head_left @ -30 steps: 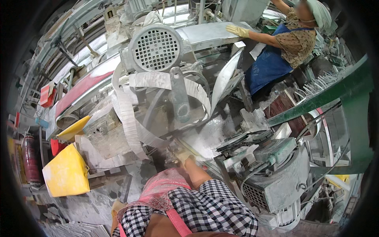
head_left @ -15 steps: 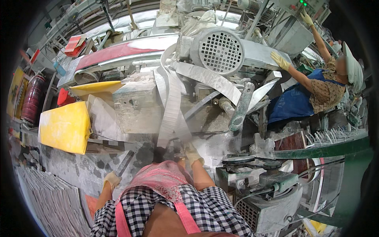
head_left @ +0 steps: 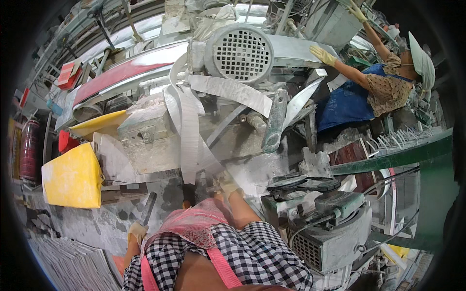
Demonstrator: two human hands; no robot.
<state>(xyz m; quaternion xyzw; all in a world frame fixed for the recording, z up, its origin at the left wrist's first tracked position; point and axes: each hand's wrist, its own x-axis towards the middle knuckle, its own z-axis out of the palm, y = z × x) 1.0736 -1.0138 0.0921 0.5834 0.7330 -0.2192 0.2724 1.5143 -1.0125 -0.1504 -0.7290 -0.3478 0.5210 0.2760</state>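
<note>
My left hand, in a pale glove, is closed round the lower end of a flat grey bar that points up and away from me. In front of my body, my right hand, also gloved, is at the lower end of a dusty white strap. The strap runs down to it from the machine and looks pinched there, though the fingertips are blurred. Above, more loops of strap hang below a grey motor with a round grille. A pink apron covers my front.
A co-worker in a blue apron stands at right, one gloved hand on the machine housing. A yellow-covered block is at left. Stacked thin sheets lie at lower left. A dusty motor unit and a green frame stand close at right.
The view has turned slightly, so the machine and co-worker sit further left. My left hand still has the bar, now more upright. My right hand stays at the strap's end.
</note>
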